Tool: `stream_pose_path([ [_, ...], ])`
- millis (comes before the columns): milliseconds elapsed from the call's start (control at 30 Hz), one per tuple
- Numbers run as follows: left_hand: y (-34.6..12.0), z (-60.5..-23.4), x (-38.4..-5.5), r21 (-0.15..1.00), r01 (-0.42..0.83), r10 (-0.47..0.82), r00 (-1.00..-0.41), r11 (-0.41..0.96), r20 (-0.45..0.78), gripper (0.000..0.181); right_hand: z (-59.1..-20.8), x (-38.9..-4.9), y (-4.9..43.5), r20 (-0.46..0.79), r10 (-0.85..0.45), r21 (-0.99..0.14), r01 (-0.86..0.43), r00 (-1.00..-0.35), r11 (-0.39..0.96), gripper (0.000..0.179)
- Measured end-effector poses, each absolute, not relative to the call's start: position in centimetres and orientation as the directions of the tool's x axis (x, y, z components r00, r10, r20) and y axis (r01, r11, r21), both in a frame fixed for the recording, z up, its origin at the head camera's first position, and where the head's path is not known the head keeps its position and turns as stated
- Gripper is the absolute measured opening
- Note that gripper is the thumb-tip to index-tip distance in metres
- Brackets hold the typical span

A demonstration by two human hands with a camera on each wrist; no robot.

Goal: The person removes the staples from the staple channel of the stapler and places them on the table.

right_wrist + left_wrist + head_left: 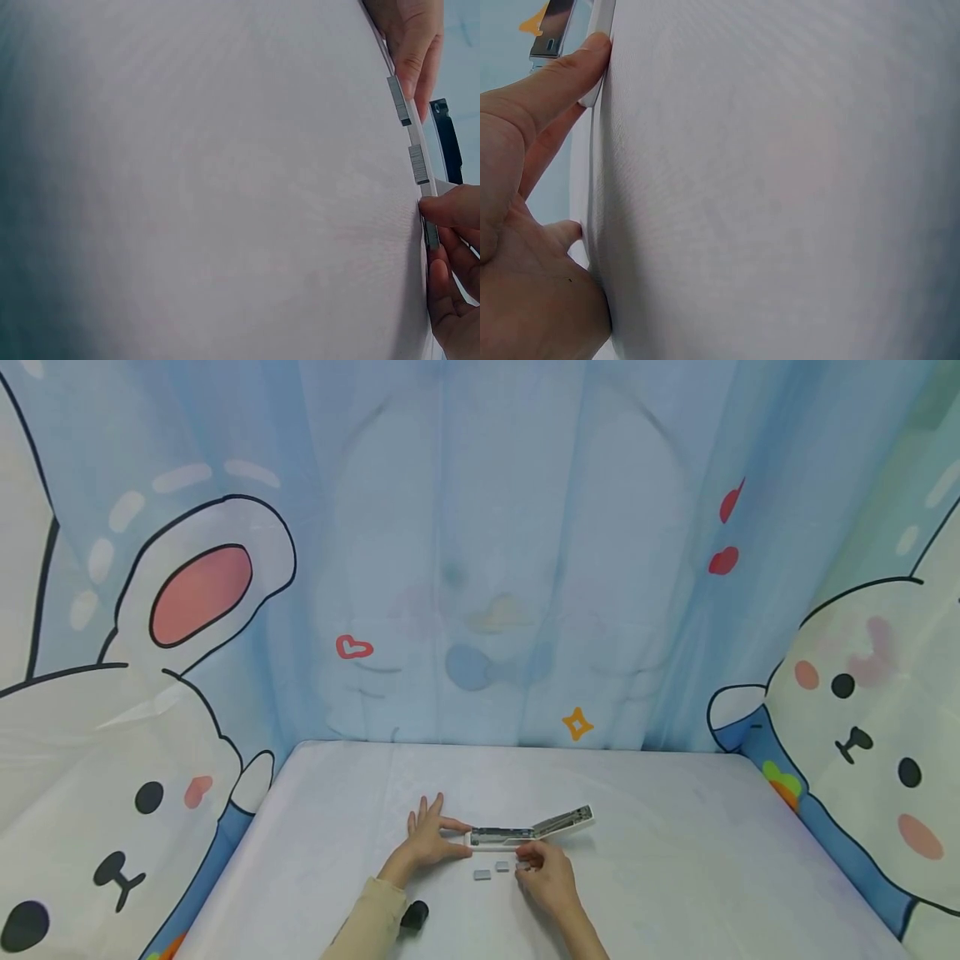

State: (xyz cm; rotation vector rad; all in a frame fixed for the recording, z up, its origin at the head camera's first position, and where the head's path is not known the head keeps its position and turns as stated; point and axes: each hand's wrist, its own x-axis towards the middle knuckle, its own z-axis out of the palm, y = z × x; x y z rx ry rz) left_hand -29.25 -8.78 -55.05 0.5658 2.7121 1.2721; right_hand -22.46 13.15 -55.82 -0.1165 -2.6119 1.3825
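A white stapler (501, 845) lies on the table with its top arm (564, 821) swung up to the right, baring the metal inside. My left hand (429, 842) grips the stapler's left end between thumb and fingers; in the left wrist view the thumb (577, 67) presses on its white side. In front of the stapler, my right hand (551, 881) pinches a small grey staple strip (431, 234) between thumb and fingers. Two more staple strips, one nearer the left hand (399, 101) and one in the middle (418, 163), lie beside it on the cloth.
A white cloth (675, 843) covers the table. Behind it hangs a blue curtain (510, 568) with cartoon bears at both sides. A small black object (414, 916) shows beside the left sleeve (367, 918).
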Motion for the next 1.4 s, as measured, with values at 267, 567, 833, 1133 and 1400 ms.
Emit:
stream_pose_path([
  [267, -8.83, -55.05, -29.33, 0.763, 0.288, 0.364, -0.929, 0.578, 0.075, 0.031, -55.82, -22.58, 13.20, 0.115, 0.156, -0.829, -0.008, -0.981, 0.559, 0.030],
  [567, -8.82, -55.04, -29.30, 0.773, 0.285, 0.368, -0.927, 0.567, 0.072, 0.031, -56.08, -22.70, 13.25, 0.116, 0.157, -0.831, -0.010, -0.981, 0.556, 0.031],
  [833, -8.80, -55.11, -29.24, 0.766, 0.290, 0.367, -0.927, 0.574, 0.075, 0.031, -56.20, -22.67, 13.38, 0.151, 0.142, -0.828, -0.047, -0.978, 0.559, 0.030],
  [1133, -8.83, -55.25, -29.41, 0.770, 0.289, 0.367, -0.927, 0.569, 0.077, 0.031, -56.27, -22.73, 13.41, 0.137, 0.144, -0.842, -0.039, -0.980, 0.538, 0.032],
  [1400, -8.71, -55.41, -29.40, 0.767, 0.287, 0.360, -0.930, 0.574, 0.078, 0.031, -56.01, -22.59, 13.48, 0.128, 0.145, -0.849, -0.032, -0.981, 0.527, 0.032],
])
